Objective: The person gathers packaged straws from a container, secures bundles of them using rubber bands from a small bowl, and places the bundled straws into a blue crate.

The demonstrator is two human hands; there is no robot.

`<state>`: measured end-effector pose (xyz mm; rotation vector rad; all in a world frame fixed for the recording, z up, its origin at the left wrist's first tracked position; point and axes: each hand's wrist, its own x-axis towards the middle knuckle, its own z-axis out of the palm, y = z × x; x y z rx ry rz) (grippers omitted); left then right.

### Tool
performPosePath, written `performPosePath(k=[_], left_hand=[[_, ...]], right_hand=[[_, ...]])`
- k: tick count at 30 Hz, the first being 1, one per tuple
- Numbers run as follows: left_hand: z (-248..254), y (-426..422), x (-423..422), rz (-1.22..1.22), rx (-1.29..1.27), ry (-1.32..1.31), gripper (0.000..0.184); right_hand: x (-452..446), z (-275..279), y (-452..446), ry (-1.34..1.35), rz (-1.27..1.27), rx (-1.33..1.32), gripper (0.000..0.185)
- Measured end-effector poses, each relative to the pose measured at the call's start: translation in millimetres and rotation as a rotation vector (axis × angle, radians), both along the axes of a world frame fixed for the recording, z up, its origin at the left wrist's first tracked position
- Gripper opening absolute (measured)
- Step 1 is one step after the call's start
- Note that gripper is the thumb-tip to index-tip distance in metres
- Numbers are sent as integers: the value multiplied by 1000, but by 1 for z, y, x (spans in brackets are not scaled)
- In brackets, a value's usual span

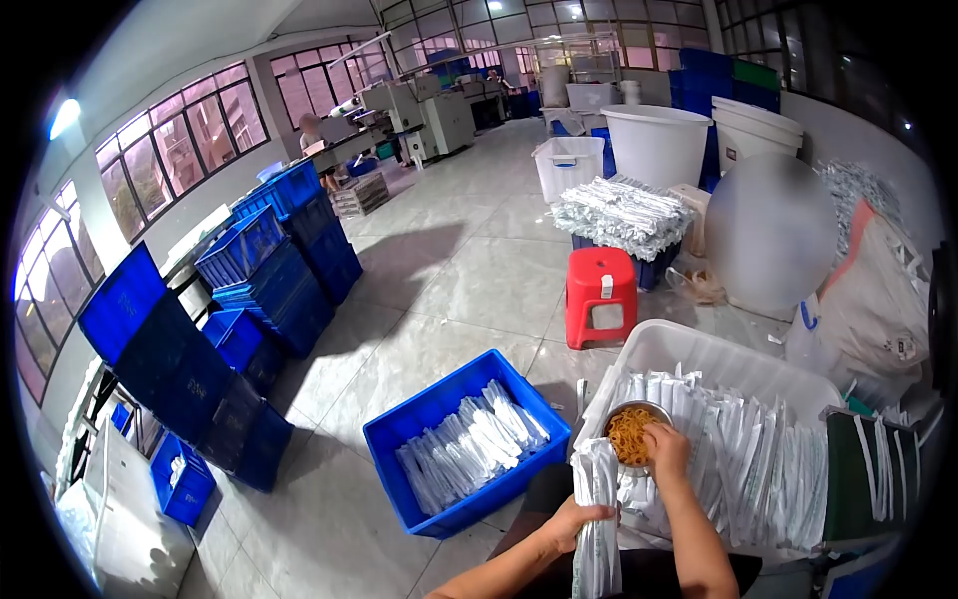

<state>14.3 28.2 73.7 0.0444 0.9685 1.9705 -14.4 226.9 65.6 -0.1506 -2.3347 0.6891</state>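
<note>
My left hand (pixel 571 521) is wrapped round an upright bundle of long, thin white-wrapped packets (pixel 597 479). To its right, my right hand (pixel 667 449) dips into a round metal bowl (pixel 639 471) of orange-yellow rubber bands (pixel 627 435). Its fingers are pressed together at the bands, and the fingertips are partly hidden. The bowl rests on more packets (pixel 758 469) lined up in a large white plastic bin (pixel 718 349). On the floor to the left, a blue crate (pixel 389 469) contains similar packets (pixel 474 439).
A red stool (pixel 602 290) stands beyond the bin, before a heaped pile of packets (pixel 624 215). Blue crates (pixel 269 270) are stacked at left. Big white tubs (pixel 654 140) and a white sack (pixel 868 299) stand at right. Another person (pixel 309 135) is far back near machines (pixel 424 115).
</note>
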Motion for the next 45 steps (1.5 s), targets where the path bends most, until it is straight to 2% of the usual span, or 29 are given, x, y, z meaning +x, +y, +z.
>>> performPosePath(k=[3,5,6,8,9,11,15,17,18,20,21,22,24,25,26,27,28,30,32,33,34,35,36,37,38,39,42,43,45], left_hand=[[7,4,2,18,-30,31,38],[11,9,3,87,-69,89,35],[13,9,0,124,-93,124,33],[14,15,-4,107,-108,201,36],[18,20,-4,102,-97,236,37],[17,28,-5,51,-69,252,41],[18,35,5,-14,-22,222,42],[22,39,17,-385,238,59,52],[30,44,28,-555,463,51,63],[17,37,30,-529,342,65,56],[17,32,27,-518,364,-32,56],[15,30,23,-507,386,-121,57],[-7,27,20,-496,419,-334,53],[-11,30,22,-494,381,-321,50],[-13,34,24,-492,337,-303,47],[-13,38,26,-518,332,-276,46],[-13,41,29,-530,388,-312,45],[0,45,32,-519,346,-257,46],[3,47,34,-509,235,-66,45],[9,52,40,-491,159,56,42],[6,60,46,-511,112,176,39],[26,61,51,-512,94,211,43],[35,65,54,-563,48,255,49],[40,68,55,-585,20,364,56],[35,72,58,-596,3,503,57],[34,74,62,-631,49,443,57],[34,80,72,-714,137,283,51],[40,78,71,-784,208,188,43],[44,76,75,-717,225,232,35]], right_hand=[[5,4,-2,16,-12,-68,17],[19,20,-14,-67,62,-460,16],[31,34,-24,-65,73,-468,16],[63,66,-39,-211,276,-514,15],[71,72,-41,-217,287,-518,15],[84,78,-43,-133,168,-335,15],[89,77,-17,-163,23,-248,15],[70,35,29,-137,-93,-35,19],[68,35,42,-38,-170,-71,18],[86,31,62,134,-143,-120,20],[105,21,62,-7,-37,-400,17],[127,18,41,-116,-22,-876,18],[165,28,0,83,504,-1684,22],[172,34,-16,191,713,-1942,24],[171,42,-28,360,747,-1947,12],[169,54,-25,254,483,-1674,14],[157,64,-21,141,393,-1378,30],[137,56,-8,79,333,-630,39],[132,61,-3,36,408,-846,53],[133,77,7,-157,504,-894,64],[133,83,19,-244,588,-810,68],[133,100,21,-325,661,-738,73],[136,110,21,-321,667,-737,72],[135,125,24,-420,624,-388,58],[133,138,17,-456,613,-382,38],[134,141,20,-542,625,-360,27],[134,154,25,-794,715,-297,19],[129,150,31,-804,728,-297,19],[120,141,42,-825,1122,-444,32]])
